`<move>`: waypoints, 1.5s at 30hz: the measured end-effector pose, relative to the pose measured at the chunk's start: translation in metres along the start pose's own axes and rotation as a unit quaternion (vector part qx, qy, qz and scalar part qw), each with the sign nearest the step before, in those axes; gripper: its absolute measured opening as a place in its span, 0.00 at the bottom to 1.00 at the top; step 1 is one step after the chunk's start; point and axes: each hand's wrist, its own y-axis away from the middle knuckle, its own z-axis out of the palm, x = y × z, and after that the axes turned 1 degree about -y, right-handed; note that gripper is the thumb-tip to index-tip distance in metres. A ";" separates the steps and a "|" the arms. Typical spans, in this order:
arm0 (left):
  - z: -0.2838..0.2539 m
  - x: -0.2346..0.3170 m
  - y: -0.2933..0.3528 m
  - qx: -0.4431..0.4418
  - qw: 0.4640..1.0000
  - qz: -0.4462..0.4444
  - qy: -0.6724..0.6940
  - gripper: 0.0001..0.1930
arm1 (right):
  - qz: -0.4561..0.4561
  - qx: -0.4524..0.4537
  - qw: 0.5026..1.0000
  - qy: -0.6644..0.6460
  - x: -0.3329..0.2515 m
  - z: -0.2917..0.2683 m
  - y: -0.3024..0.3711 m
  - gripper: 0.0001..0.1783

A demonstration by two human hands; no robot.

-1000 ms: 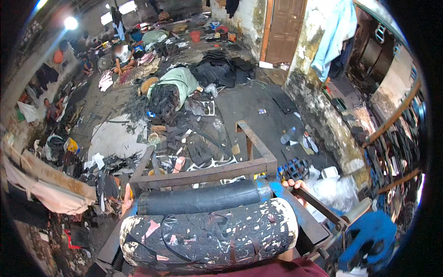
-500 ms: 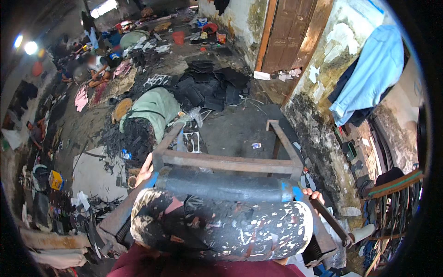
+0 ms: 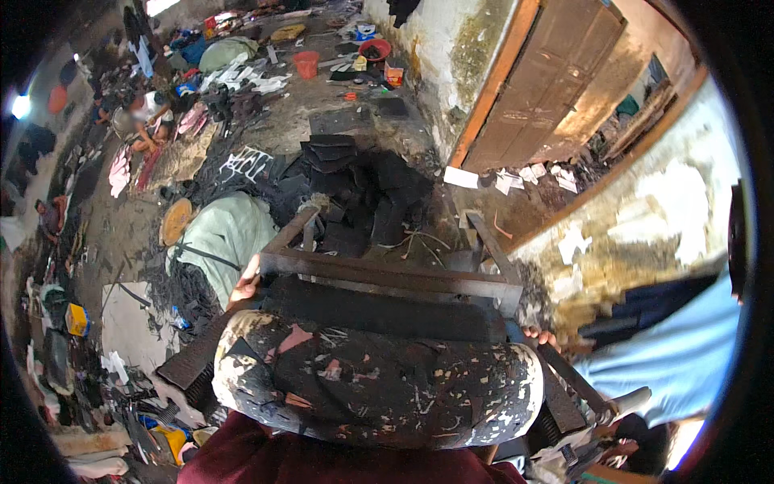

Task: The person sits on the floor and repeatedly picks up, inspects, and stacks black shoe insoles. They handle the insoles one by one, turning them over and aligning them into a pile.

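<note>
Held out in front of my body is a heavy rusty metal frame (image 3: 387, 273) with a black roller (image 3: 379, 310) set across it. My left hand (image 3: 244, 284) is closed around the frame's left side, beside the end of the roller. On the opposite side my right hand (image 3: 542, 335) has its fingers curled over the frame's edge, near a metal lever (image 3: 576, 375). Nearest to my maroon clothing lies a thick, paint-spotted black cylinder (image 3: 379, 383), flecked with white and pink scraps. My palms and thumbs are mostly hidden.
Ahead are a pile of black sheets (image 3: 355, 189) and a pale green sack (image 3: 230, 242). A doorway with a brown door (image 3: 548, 89) opens at the right, by a peeling wall (image 3: 669, 210) and a hanging blue shirt (image 3: 669, 355). Another person (image 3: 149, 121) sits at far left.
The frame has come closer to the doorway and the black sheets, with both hands still on it. The doorway shows wider, and the blue shirt has passed lower at the right.
</note>
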 end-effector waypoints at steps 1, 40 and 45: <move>0.001 -0.007 -0.037 -0.005 1.000 0.002 0.009 0.39 | 0.003 -0.015 1.000 0.011 -0.003 -0.002 -0.043 0.15; -0.162 0.049 -1.045 0.274 0.901 0.336 0.024 0.42 | 0.462 -0.312 0.829 -0.042 0.564 -0.098 -1.490 0.13; -0.194 0.097 -1.098 0.434 0.852 0.281 0.081 0.39 | 0.564 -0.282 0.773 -0.065 0.692 -0.111 -1.569 0.11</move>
